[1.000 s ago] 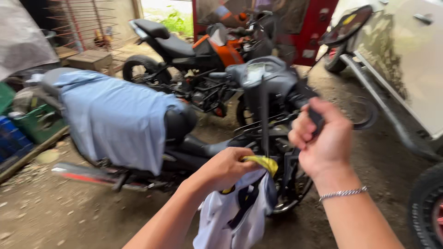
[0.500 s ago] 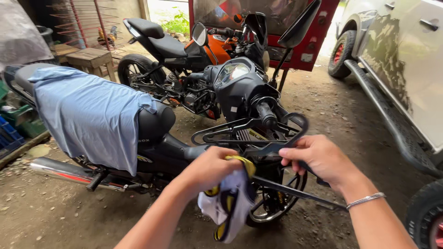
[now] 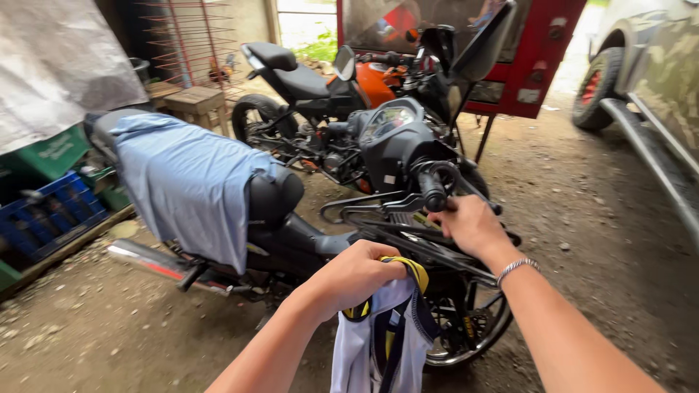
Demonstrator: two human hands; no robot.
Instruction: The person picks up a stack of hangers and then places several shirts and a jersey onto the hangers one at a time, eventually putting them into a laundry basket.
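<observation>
My left hand (image 3: 357, 276) is closed on the collar of a white garment (image 3: 368, 346) with yellow and navy trim, which hangs down at the bottom centre. My right hand (image 3: 470, 225) grips a bunch of black clothes hangers (image 3: 408, 236) lying across the front of a black scooter (image 3: 397, 142), just below its handlebar grip (image 3: 433, 193). A silver bracelet (image 3: 515, 268) is on my right wrist. A light blue cloth (image 3: 189, 182) is draped over the scooter's seat.
An orange and black motorbike (image 3: 375, 80) stands behind the scooter. Blue (image 3: 47, 218) and green (image 3: 51, 153) crates and a grey tarp (image 3: 58, 65) are at the left, with a wooden stool (image 3: 193, 102) behind. A pale vehicle (image 3: 662, 80) stands at the right on the dirt floor.
My right hand has brought the hangers from up near the handlebar down onto the scooter's front. My left hand stays on the garment, which now hangs unfolded. The view has shifted left.
</observation>
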